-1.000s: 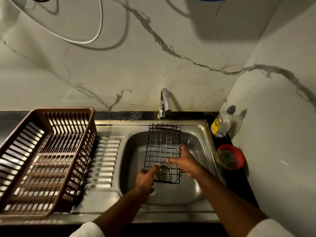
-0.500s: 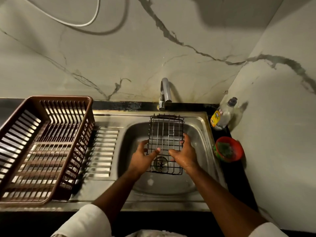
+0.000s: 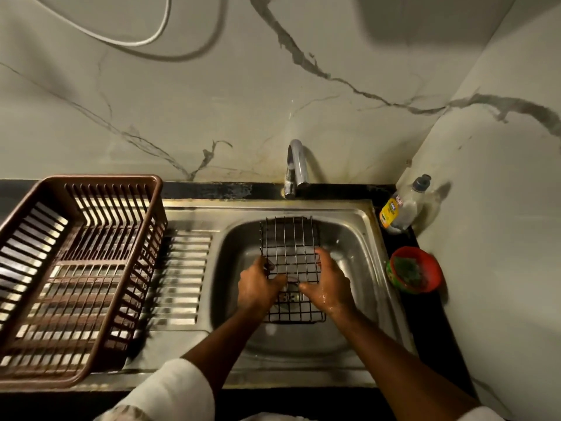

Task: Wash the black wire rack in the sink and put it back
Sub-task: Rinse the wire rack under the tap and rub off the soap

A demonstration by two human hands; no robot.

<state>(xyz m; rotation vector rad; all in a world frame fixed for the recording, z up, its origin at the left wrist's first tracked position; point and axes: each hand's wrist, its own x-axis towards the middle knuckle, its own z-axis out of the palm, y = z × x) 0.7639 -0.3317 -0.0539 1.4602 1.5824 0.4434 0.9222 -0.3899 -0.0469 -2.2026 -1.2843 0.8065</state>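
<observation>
The black wire rack (image 3: pixel 290 262) is lying over the basin of the steel sink (image 3: pixel 358 268), its long axis running from the person towards the tap (image 3: pixel 296 165), far end pointing at the wall. The left hand (image 3: pixel 258 287) is gripping its left edge with curled fingers, and the right hand (image 3: pixel 326 284) is gripping its right edge. A brown dish basket (image 3: pixel 76 268) is sitting on the worktop's drainer to the left.

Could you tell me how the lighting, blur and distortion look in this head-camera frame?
Head view: dim, warm light; strong wide-angle bending of the counter edge; motion blur smears the brown dish basket and both hands on the black wire rack; glare glints on the sink and faucet.
</observation>
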